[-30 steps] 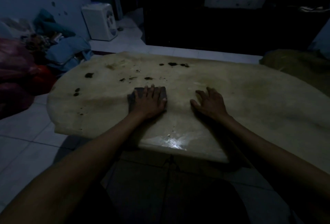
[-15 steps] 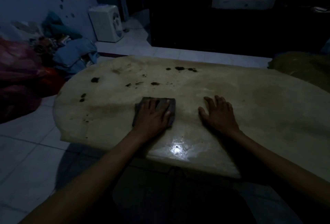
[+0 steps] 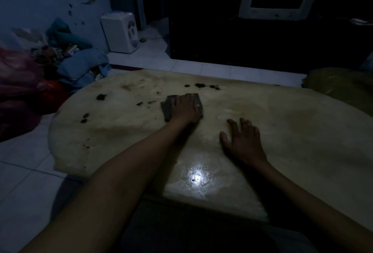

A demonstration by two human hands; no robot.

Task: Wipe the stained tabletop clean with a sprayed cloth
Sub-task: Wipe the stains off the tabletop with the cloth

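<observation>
A pale oval tabletop [image 3: 292, 131] fills the middle of the head view. Dark stains [image 3: 203, 85] sit near its far edge, and more dark spots [image 3: 101, 97] mark the left side. My left hand [image 3: 186, 108] presses flat on a dark folded cloth [image 3: 166, 109] just below the far stains; the hand covers most of the cloth. My right hand [image 3: 243, 139] rests palm down on the table to the right, fingers spread, holding nothing. No spray bottle is in view.
A white boxy appliance [image 3: 121, 32] stands on the tiled floor at the back left. Piled clothes and bags [image 3: 66, 61] lie left of the table. A dark cabinet [image 3: 242, 37] runs behind. An olive cushion [image 3: 343, 85] sits at the right.
My left hand has pushed the cloth away from me, toward the far stains, covering a spot that lay ahead of it. My right hand has stayed flat in place.
</observation>
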